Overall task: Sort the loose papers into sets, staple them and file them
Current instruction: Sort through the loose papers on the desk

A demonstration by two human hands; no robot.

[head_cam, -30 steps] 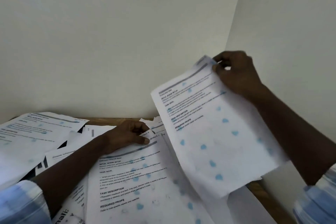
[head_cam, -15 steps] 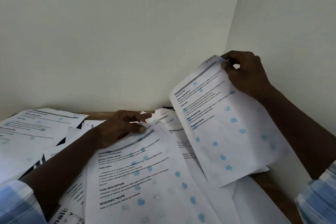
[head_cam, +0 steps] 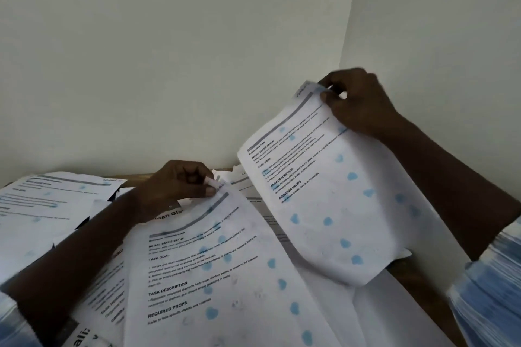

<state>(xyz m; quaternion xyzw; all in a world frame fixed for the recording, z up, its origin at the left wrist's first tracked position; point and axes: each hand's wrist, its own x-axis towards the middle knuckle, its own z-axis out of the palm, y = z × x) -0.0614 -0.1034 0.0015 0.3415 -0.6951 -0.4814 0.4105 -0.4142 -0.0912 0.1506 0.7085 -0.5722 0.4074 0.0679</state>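
My right hand (head_cam: 358, 101) pinches the top corner of a printed sheet with blue dots (head_cam: 332, 205) and holds it in the air, its lower edge curling above the pile. My left hand (head_cam: 180, 186) pinches the top edge of another printed sheet with blue dots (head_cam: 222, 276) that lies tilted over the heap of loose papers (head_cam: 366, 315) on the wooden table (head_cam: 406, 273). No stapler or file shows in view.
More printed sheets (head_cam: 42, 205) lie spread at the left of the table. Pale walls meet in a corner (head_cam: 346, 36) just behind the table, close to my raised right hand.
My right hand has carried its sheet further right and tilted it more upright. My left hand has gone from resting on the lower sheet to pinching and lifting its top edge.
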